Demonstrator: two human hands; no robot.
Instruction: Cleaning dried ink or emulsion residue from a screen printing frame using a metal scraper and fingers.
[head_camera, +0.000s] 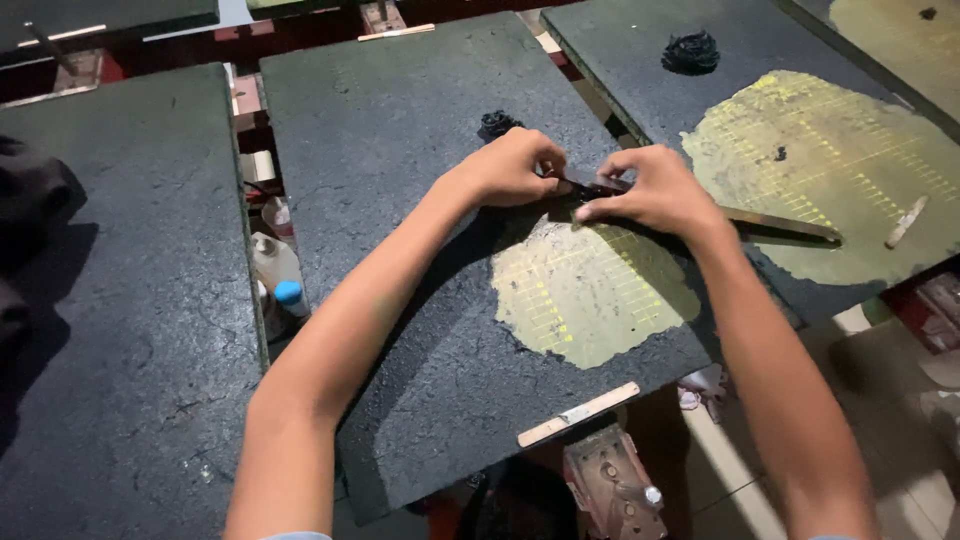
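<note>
Both hands gripped a scraper on the dark board.
The left hand (510, 168) and right hand (650, 190) clenched the scraper (700, 205) at 12 o'clock of the yellow patch (590, 295); a blue-capped bottle (280, 272) stood at 9 o'clock.

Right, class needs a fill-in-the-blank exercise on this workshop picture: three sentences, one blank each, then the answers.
1. Both hands, the left hand and the right hand, press on a long flat ____ lying across the dark board.
2. The scraped patch below the hands is ____ in colour.
3. The plastic bottle in the gap left of the board has a ____ cap.

Missing words: scraper; yellow; blue
</note>
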